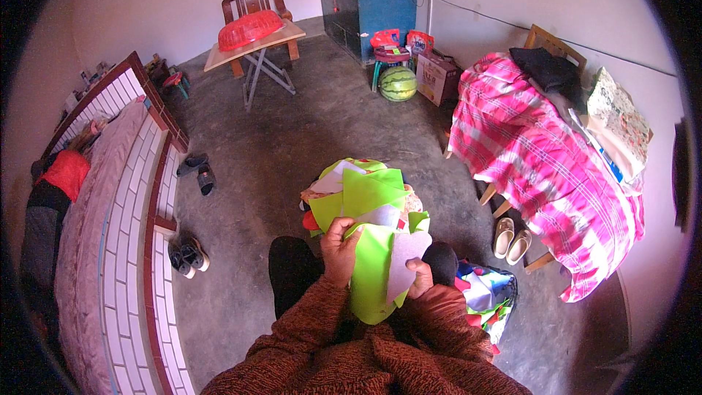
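From my distant seat: lime green cloth [371, 271] held up between the dark-clad knees [292, 272], just this side of the cloth pile [371, 192]; left hand [339, 254] with its grip pinched on the upper edge, right hand [420, 278] with its grip clamped on the pale piece [406, 252], thumb in front, fingers mostly hidden. To do this well, I'd hold the upper edge taut with the left, smooth the pale piece flat under the right thumb and ease out any buckle, since thin cloth likely slips. Green looks smooth, matt, rounded at its lower end; pale piece lilac-white, either separate or the green's reverse, can't tell. Pile slack, pointed corners, loose folds; floor [234, 234] grey, hard, mottled
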Available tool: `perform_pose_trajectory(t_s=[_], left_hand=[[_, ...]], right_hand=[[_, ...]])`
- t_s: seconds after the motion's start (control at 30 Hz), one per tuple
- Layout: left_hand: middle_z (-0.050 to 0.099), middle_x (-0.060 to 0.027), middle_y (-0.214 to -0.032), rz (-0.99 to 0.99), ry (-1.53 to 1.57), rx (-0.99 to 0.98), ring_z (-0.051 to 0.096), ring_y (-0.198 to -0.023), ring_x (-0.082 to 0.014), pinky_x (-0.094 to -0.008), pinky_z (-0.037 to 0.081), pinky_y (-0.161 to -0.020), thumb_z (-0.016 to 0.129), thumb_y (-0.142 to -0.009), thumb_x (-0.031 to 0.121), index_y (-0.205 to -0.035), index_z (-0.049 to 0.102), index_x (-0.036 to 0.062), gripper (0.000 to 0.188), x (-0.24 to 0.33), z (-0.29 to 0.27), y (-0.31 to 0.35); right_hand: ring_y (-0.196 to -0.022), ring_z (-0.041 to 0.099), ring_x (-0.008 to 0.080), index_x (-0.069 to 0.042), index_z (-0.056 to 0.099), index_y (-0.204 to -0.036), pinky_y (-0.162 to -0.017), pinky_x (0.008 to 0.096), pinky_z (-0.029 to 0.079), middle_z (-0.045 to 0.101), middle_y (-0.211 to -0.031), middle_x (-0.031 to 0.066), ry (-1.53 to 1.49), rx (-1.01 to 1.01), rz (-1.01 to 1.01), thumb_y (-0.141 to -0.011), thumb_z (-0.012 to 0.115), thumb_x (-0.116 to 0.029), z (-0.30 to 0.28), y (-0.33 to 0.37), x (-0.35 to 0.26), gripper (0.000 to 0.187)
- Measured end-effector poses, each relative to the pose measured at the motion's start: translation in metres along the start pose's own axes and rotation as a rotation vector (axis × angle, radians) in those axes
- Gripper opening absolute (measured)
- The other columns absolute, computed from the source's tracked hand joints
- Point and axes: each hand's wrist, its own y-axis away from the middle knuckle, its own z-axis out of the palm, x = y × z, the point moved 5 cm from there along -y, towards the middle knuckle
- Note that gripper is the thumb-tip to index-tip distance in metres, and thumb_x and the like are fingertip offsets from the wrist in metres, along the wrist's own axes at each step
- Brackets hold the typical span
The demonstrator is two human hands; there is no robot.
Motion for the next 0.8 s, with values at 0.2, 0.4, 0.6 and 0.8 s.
perform_pose_trajectory(t_s=[0.2, 0.4, 0.6, 0.8], left_hand=[[0.059, -0.0013, -0.083, 0.045, -0.006, 0.102, 0.054, -0.076, -0.0075, -0.0225, 0.044, -0.069, 0.058, -0.082, 0.001, -0.09, 0.054, 0.0008, 0.009, 0.007, -0.025, -0.009], [0.058, -0.0039, -0.086, 0.189, -0.184, 0.28, 0.054, -0.079, -0.0115, -0.0247, 0.045, -0.072, 0.059, -0.082, 0.005, -0.092, 0.055, 0.0012, 0.011, 0.061, -0.061, -0.029], [0.057, -0.0025, -0.086, 0.299, -0.334, 0.229, 0.052, -0.076, -0.0084, -0.0225, 0.043, -0.068, 0.057, -0.085, 0.009, -0.093, 0.055, 0.0008, 0.012, 0.119, -0.091, -0.062], [0.055, -0.0001, -0.081, 0.281, -0.364, 0.063, 0.051, -0.072, -0.0045, -0.0191, 0.041, -0.062, 0.054, -0.086, 0.005, -0.092, 0.054, 0.0017, 0.007, 0.138, -0.096, -0.081]], right_hand=[[-0.103, 0.054, 0.0302, -0.003, 0.049, -0.12, -0.093, 0.0438, 0.04, 0.058, -0.112, 0.0122, 0.001, -0.02, -0.059, -0.061, 0.061, -0.013, 0.006, 0.004, 0.0, 0.062], [-0.094, 0.055, 0.0236, -0.002, 0.049, -0.116, -0.085, 0.036, 0.043, 0.058, -0.098, 0.0086, 0.055, -0.015, -0.304, -0.061, 0.059, -0.016, -0.05, -0.008, -0.017, 0.058], [-0.065, 0.045, 0.0115, -0.003, 0.047, -0.113, -0.063, 0.0247, 0.039, 0.047, -0.077, 0.0007, -0.005, -0.083, -0.463, -0.069, 0.065, -0.014, -0.037, 0.002, -0.041, 0.049], [-0.069, 0.043, 0.0125, -0.006, 0.049, -0.112, -0.069, 0.0269, 0.038, 0.047, -0.084, 0.0009, -0.06, -0.109, -0.597, -0.069, 0.062, -0.01, -0.041, 0.009, -0.061, 0.046]])
